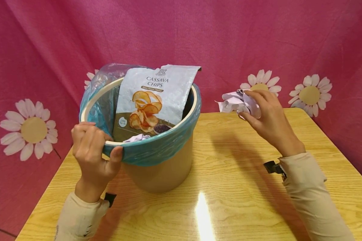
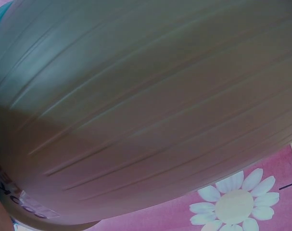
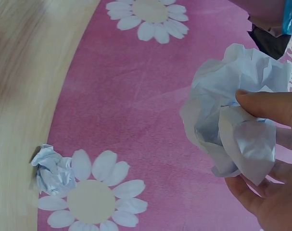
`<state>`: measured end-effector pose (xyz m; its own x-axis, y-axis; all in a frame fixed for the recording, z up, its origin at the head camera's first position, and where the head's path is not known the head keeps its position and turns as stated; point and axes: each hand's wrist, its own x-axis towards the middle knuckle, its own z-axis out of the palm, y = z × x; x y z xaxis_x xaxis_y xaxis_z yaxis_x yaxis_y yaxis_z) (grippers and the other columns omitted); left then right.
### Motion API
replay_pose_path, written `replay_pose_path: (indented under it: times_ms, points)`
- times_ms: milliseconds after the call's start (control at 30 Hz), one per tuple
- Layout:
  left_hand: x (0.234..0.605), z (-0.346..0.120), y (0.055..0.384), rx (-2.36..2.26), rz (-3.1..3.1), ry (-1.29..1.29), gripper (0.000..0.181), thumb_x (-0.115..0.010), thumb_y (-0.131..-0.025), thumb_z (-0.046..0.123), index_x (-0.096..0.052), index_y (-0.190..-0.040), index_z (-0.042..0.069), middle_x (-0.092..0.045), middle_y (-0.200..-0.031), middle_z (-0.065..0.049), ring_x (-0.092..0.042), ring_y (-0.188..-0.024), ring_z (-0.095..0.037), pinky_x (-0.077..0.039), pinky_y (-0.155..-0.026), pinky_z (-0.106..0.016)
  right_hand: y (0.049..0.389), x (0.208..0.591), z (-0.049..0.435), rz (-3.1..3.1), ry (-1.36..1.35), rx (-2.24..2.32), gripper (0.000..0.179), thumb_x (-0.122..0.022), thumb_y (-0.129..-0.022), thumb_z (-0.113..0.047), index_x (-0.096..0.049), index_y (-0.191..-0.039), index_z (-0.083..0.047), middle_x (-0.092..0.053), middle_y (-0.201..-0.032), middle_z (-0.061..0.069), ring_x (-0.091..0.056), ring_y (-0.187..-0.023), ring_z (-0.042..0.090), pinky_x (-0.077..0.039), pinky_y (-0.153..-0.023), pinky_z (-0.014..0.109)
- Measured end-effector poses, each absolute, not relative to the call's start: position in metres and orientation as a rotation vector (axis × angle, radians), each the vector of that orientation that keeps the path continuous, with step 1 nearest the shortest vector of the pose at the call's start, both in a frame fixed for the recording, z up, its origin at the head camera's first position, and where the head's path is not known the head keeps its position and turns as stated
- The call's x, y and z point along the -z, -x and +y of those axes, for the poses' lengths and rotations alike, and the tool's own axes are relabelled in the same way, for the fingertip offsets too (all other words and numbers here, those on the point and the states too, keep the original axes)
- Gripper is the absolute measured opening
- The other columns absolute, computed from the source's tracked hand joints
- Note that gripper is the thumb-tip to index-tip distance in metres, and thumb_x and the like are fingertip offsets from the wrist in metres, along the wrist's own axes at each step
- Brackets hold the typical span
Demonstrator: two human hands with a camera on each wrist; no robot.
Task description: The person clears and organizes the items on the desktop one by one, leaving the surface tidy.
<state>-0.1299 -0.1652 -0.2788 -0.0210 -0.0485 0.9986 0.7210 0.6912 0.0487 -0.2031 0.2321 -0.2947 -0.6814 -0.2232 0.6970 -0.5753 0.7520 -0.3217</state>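
Note:
A beige bin (image 1: 161, 174) lined with a blue plastic bag (image 1: 151, 155) stands on the table, its ribbed side filling the left wrist view. My left hand (image 1: 93, 152) grips its pale rim at the near left, thumb outside. A cassava chips bag (image 1: 157, 100) pokes out of the bin, and a bit of crumpled paper (image 1: 137, 138) shows below it inside. To the right of the bin, my right hand (image 1: 271, 120) pinches a crumpled sheet of white paper (image 1: 239, 102) in the air. That same paper (image 3: 232, 115) looks loosely balled in the right wrist view.
The wooden table (image 1: 238, 207) carries the bin on its left half. Behind it hangs a pink cloth (image 1: 229, 40) with white daisies. Another crumpled paper ball (image 3: 54, 169) appears by the table's edge in the right wrist view. Something black (image 3: 271, 43) is near the bin there.

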Motion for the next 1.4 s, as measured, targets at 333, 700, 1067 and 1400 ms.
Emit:
replay_pose_path:
  times_ms: [333,700,1067,1400]
  points:
    - [0.278,-0.165,0.13,0.665,-1.478,0.594,0.07,-0.046,-0.097,0.061,-0.038,-0.061,0.001,-0.033,-0.056,-0.013,-0.036,-0.064,-0.045,-0.037,-0.074,-0.059,0.195,0.285,0.232,-2.241,-0.627,-0.684,0.061,-0.084,-0.075,0.0,-0.06,-0.131,-0.001,-0.056,-0.131,0.018,-0.048,-0.119,0.04,-0.037,-0.101,0.05]
    - [0.279,-0.166,0.13,0.67,-1.488,0.598,0.07,-0.046,-0.097,0.06,-0.038,-0.061,0.001,-0.034,-0.056,-0.013,-0.037,-0.065,-0.045,-0.037,-0.075,-0.058,0.184,0.275,0.23,-2.231,-0.601,-0.669,0.062,-0.083,-0.076,0.0,-0.059,-0.133,-0.002,-0.057,-0.133,0.019,-0.049,-0.119,0.037,-0.039,-0.1,0.048]
    - [0.278,-0.165,0.13,0.672,-1.488,0.603,0.069,-0.046,-0.097,0.06,-0.038,-0.061,0.001,-0.033,-0.056,-0.013,-0.037,-0.065,-0.045,-0.037,-0.075,-0.058,0.174,0.27,0.227,-2.21,-0.604,-0.681,0.062,-0.083,-0.076,-0.002,-0.059,-0.133,-0.004,-0.057,-0.133,0.018,-0.049,-0.117,0.037,-0.038,-0.096,0.047]
    - [0.279,-0.165,0.13,0.669,-1.473,0.593,0.069,-0.046,-0.097,0.06,-0.039,-0.061,0.001,-0.033,-0.055,-0.013,-0.038,-0.065,-0.045,-0.037,-0.074,-0.058,0.164,0.262,0.219,-2.144,-0.627,-0.688,0.063,-0.084,-0.075,0.0,-0.06,-0.133,-0.004,-0.059,-0.13,0.019,-0.05,-0.114,0.037,-0.039,-0.094,0.046]
